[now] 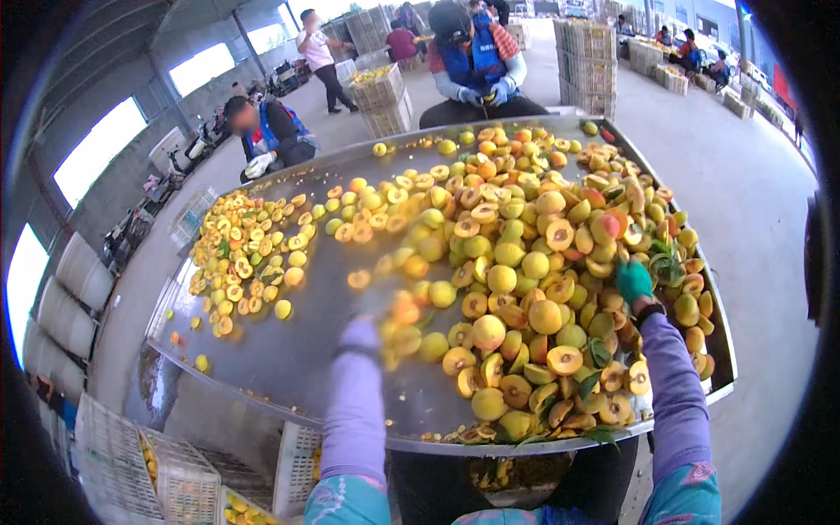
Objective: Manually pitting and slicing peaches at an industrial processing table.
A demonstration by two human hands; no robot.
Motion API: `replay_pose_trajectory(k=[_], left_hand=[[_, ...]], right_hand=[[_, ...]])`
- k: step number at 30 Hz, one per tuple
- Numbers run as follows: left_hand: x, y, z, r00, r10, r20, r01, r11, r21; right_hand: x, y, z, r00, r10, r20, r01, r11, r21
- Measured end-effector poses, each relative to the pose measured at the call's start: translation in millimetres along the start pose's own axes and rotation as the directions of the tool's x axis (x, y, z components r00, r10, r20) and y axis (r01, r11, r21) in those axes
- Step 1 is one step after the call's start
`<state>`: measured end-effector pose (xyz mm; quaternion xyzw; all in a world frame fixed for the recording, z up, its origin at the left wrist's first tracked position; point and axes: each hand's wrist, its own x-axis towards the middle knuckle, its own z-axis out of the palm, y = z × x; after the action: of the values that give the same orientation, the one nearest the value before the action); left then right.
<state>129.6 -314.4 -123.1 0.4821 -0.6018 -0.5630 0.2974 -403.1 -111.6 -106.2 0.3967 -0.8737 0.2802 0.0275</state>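
A large heap of yellow peaches (502, 279), many cut into halves, covers the middle and right of a metal sorting table (295, 354). Some halves show brown pits or hollows. My left hand (373, 298) is motion-blurred at the heap's left edge, beside several blurred peaches; its fingers cannot be made out. In a green glove, my right hand (634, 281) reaches into the right side of the heap, and its fingertips are hidden against the fruit. Green leaves (666, 262) lie among the peaches near it. A smaller pile of peach halves (246, 256) sits on the table's left.
A raised metal rim (262, 397) edges the table. Across it sits a person (476, 65) in gloves, with another person (269, 131) at the far left. Plastic crates (387, 98) stand behind, and more crates (187, 479), some with peaches, are at the lower left.
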Motion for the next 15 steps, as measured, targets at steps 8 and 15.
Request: replay_pose_trajectory(k=[8,15], left_hand=[[-11,-21,135,0.975,0.184,0.123,-0.186,0.38,0.906],[-154,53,139,0.936,0.283,0.21,-0.322,0.445,0.835]], right_hand=[[-82,-90,-13,0.917,-0.257,0.304,0.288,0.956,-0.059],[-127,-87,-56,0.826,-0.545,0.144,0.542,0.838,0.06]])
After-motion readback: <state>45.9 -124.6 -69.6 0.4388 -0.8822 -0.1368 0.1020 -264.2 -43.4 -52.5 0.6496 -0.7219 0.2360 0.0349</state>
